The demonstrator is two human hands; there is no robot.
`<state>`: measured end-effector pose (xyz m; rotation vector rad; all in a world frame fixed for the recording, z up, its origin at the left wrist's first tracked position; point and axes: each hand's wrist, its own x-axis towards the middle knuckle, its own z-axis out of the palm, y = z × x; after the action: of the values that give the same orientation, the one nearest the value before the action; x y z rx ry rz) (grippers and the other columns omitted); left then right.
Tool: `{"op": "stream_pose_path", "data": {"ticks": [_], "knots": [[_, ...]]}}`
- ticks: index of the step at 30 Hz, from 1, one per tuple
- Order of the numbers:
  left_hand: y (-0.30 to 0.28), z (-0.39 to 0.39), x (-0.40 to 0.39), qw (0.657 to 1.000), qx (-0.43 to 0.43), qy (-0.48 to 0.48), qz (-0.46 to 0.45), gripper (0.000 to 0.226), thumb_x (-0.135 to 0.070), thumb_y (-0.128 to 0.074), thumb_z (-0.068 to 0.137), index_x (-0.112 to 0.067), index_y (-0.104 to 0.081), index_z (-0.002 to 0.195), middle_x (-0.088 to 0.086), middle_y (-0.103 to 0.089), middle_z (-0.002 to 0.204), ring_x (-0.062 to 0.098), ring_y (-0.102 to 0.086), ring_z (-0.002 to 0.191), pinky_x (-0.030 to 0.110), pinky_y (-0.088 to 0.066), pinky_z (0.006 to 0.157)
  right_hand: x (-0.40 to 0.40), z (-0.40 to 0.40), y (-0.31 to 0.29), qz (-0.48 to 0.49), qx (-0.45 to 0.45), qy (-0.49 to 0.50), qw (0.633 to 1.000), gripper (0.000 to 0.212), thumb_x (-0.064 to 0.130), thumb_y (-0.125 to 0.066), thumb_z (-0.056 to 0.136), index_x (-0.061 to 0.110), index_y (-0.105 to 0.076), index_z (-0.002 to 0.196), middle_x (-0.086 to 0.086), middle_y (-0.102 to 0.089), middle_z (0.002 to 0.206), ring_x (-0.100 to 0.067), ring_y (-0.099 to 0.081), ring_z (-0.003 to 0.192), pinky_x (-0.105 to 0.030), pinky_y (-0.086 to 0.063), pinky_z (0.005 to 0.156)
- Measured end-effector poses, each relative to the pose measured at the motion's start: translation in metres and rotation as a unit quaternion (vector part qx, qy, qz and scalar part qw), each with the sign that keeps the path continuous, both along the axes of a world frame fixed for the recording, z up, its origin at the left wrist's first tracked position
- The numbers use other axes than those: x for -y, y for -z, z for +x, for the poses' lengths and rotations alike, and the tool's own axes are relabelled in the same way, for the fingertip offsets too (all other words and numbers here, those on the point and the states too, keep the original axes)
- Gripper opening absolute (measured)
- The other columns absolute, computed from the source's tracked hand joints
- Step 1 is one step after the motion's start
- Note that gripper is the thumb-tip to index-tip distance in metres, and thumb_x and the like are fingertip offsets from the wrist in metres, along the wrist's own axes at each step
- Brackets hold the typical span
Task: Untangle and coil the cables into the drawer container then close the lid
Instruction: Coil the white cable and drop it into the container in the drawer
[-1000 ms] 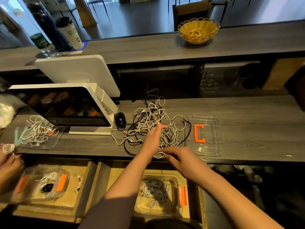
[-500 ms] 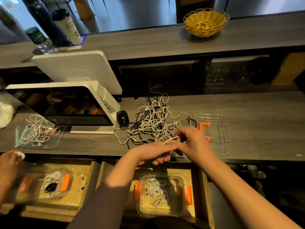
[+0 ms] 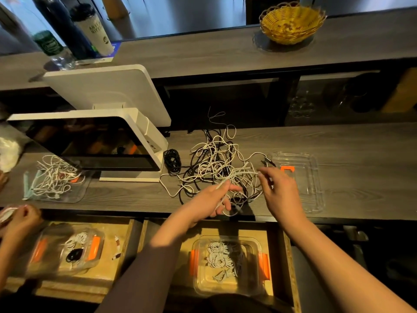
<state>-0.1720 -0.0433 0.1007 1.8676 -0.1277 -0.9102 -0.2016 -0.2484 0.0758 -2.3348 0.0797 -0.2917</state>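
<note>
While hands work, monitor (image 3: 94, 141) flanks cable tangle (image 3: 216, 168), lid (image 3: 300, 179) opposite.

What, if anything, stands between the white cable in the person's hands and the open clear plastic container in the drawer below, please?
Nothing solid blocks the drop: the clear plastic container sits open, its transparent lid aside on the counter. But the white cable, held by left hand and right hand, runs into the black-and-white cable tangle.

Dim, soft picture (edges bowed), daylight behind
</note>
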Motion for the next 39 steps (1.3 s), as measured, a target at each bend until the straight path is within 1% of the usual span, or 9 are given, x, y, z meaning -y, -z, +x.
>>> {"op": "stream_pose_path", "data": {"ticks": [10,13,17,24,27,31,33,36,39], "knots": [[0.002,0.000,0.007,0.937,0.044,-0.286,-0.195,0.043,-0.052,-0.028,0.104,-0.036,-0.060,0.128,0.012,-0.073,0.106,0.022,-0.068,0.094,0.031,-0.054,0.074,-0.018,-0.004,0.000,0.146,-0.052,0.023,0.988,0.024,0.020,-0.057,0.100,0.017,-0.070,0.120,0.009,-0.070,0.096,0.004,-0.061,0.085,-0.017,-0.045,0.073],[-0.004,0.001,0.011,0.905,0.016,-0.337,-0.257,0.046,-0.049,-0.024,0.106,-0.031,-0.060,0.130,0.010,-0.071,0.114,0.024,-0.067,0.108,0.036,-0.056,0.085,-0.016,-0.004,0.002,0.108,-0.093,0.021,0.990,0.025,0.022,-0.056,0.100,0.015,-0.071,0.119,0.007,-0.069,0.088,0.000,-0.057,0.073,-0.019,-0.043,0.066],[-0.008,0.004,0.011,0.866,-0.032,-0.390,-0.311,0.051,-0.048,-0.023,0.107,-0.024,-0.058,0.135,0.014,-0.069,0.126,0.024,-0.062,0.117,0.033,-0.048,0.091,-0.014,-0.006,0.007,0.053,-0.181,-0.008,0.982,0.027,0.026,-0.054,0.100,0.016,-0.071,0.118,-0.001,-0.074,0.096,-0.016,-0.065,0.080,-0.036,-0.054,0.078],[-0.012,0.005,0.005,0.760,-0.101,-0.474,-0.433,0.050,-0.051,-0.028,0.107,-0.024,-0.060,0.135,0.015,-0.070,0.125,0.027,-0.067,0.117,0.042,-0.051,0.101,-0.006,-0.015,0.017,0.010,-0.267,-0.041,0.963,0.024,0.026,-0.053,0.099,0.016,-0.075,0.099,-0.003,-0.069,0.074,-0.016,-0.060,0.066,-0.029,-0.045,0.061],[-0.012,0.003,0.007,0.772,-0.090,-0.458,-0.431,0.049,-0.051,-0.030,0.107,-0.025,-0.062,0.133,0.010,-0.073,0.099,0.022,-0.072,0.094,0.040,-0.058,0.086,-0.004,-0.019,0.015,-0.014,-0.314,-0.067,0.947,0.027,0.026,-0.050,0.099,0.014,-0.073,0.094,-0.001,-0.063,0.067,-0.017,-0.059,0.063,-0.028,-0.044,0.056],[-0.008,-0.008,0.024,0.832,-0.077,-0.406,-0.371,0.049,-0.052,-0.027,0.106,-0.027,-0.060,0.132,0.003,-0.062,0.080,0.015,-0.060,0.072,0.034,-0.056,0.072,-0.013,-0.022,0.002,-0.001,-0.319,-0.129,0.939,0.024,0.022,-0.054,0.098,0.018,-0.069,0.117,-0.002,-0.071,0.107,-0.017,-0.065,0.096,-0.034,-0.053,0.086],[-0.006,-0.014,0.033,0.851,-0.073,-0.388,-0.347,0.049,-0.052,-0.027,0.106,-0.029,-0.062,0.130,0.002,-0.059,0.079,0.012,-0.054,0.068,0.028,-0.050,0.064,-0.022,-0.023,-0.010,0.074,-0.291,-0.169,0.939,0.036,0.012,-0.058,0.095,0.020,-0.060,0.130,0.004,-0.065,0.121,-0.009,-0.064,0.098,-0.024,-0.052,0.086],[-0.009,-0.019,0.040,0.857,-0.060,-0.384,-0.339,0.047,-0.052,-0.026,0.106,-0.032,-0.064,0.126,-0.001,-0.058,0.076,0.009,-0.051,0.066,0.024,-0.046,0.060,-0.033,-0.025,-0.024,0.289,-0.290,-0.184,0.894,0.041,-0.005,-0.054,0.092,0.015,-0.054,0.129,0.003,-0.067,0.108,0.003,-0.063,0.084,-0.011,-0.049,0.077],[-0.015,-0.019,0.041,0.866,-0.040,-0.371,-0.333,0.047,-0.055,-0.026,0.105,-0.036,-0.064,0.125,-0.002,-0.057,0.076,0.008,-0.051,0.066,0.025,-0.044,0.065,-0.033,-0.029,-0.024,0.371,-0.293,-0.173,0.864,0.031,0.002,-0.057,0.095,0.021,-0.055,0.118,0.001,-0.075,0.090,-0.001,-0.069,0.087,-0.019,-0.047,0.091]]}}
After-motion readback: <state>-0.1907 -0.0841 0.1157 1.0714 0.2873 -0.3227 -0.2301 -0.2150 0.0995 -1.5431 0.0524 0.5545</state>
